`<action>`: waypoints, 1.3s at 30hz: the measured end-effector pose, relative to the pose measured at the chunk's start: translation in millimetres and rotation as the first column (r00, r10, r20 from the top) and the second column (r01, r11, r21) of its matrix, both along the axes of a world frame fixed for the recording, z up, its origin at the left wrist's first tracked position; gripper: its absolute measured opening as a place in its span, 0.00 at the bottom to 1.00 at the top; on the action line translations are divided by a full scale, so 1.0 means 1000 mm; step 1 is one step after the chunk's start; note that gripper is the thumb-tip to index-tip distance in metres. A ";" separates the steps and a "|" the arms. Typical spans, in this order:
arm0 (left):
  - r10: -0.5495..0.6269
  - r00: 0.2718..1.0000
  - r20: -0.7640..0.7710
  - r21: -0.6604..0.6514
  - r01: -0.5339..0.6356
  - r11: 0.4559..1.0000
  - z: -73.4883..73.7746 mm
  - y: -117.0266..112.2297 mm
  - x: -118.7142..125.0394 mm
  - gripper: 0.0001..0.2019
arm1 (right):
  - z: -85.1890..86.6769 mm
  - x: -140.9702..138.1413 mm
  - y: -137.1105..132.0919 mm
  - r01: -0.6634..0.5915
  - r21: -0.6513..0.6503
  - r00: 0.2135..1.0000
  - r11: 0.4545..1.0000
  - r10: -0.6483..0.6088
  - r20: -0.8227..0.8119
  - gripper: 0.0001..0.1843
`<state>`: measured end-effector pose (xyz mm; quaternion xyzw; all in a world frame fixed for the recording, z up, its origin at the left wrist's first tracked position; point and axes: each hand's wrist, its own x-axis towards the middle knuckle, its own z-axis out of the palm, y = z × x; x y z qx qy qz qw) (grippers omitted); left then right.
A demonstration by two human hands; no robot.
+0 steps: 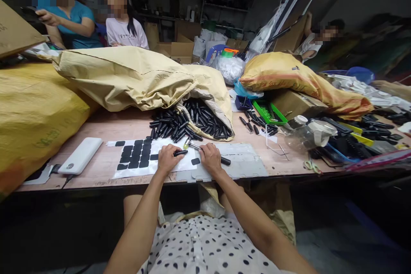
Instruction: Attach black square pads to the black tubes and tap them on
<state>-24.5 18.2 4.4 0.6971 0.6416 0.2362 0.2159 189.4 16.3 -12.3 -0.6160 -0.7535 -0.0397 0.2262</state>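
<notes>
My left hand (167,160) is closed on a short black cylindrical part (180,153), whose end sticks out to the right. In my right hand (210,158) is a small hammer (187,142); its yellowish head points up and left, and its black handle end shows right of the wrist. Both hands rest over a white sheet (120,174) with rows of black rounded squares (136,154). One loose black square (195,161) lies between the hands. Just beyond them, a heap of similar black parts (170,124) spills from an open paper sack (221,87).
A white power bank (80,156) with a cable lies at left beside a yellow sack (38,111). To the right are a green tray (269,112), a clear jug (308,135), scissors (312,166) and piled black parts. Several people are across the table.
</notes>
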 end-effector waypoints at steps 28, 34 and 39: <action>-0.409 0.867 0.284 -0.288 0.484 0.826 -0.021 -0.121 0.026 0.14 | -0.002 -0.007 -0.001 0.011 -0.008 1.000 1.000 -0.010 0.025 0.08; -0.181 0.984 -0.004 -0.612 0.140 0.778 -0.073 -0.127 0.022 0.20 | -0.002 -0.007 -0.001 0.018 -0.003 1.000 1.000 -0.018 0.023 0.08; -0.202 0.979 -0.023 -0.589 0.150 0.794 -0.063 -0.124 0.021 0.22 | -0.002 -0.007 -0.001 0.011 0.014 1.000 1.000 -0.011 0.026 0.08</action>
